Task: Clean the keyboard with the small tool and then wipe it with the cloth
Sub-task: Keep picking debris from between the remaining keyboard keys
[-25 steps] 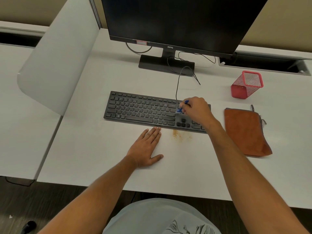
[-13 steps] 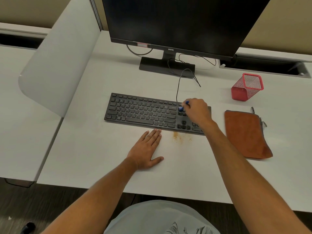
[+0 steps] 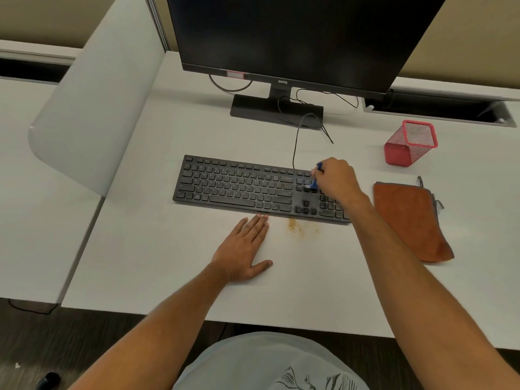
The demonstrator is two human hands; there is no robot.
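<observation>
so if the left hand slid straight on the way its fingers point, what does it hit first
Probably the keyboard: the left hand lies flat on the desk, fingertips aimed at its near edge, just short of it.

Bare forearms; pale grey printed shirt (image 3: pixel 270 367)

Office cubicle: white desk (image 3: pixel 168 263) w/ frosted divider panel (image 3: pixel 92 108) left of left hand (image 3: pixel 244 249), black flat monitor (image 3: pixel 304 38) beyond right hand (image 3: pixel 337 178).

The right hand (image 3: pixel 336 178) hides most of the blue tool (image 3: pixel 316 178).
</observation>
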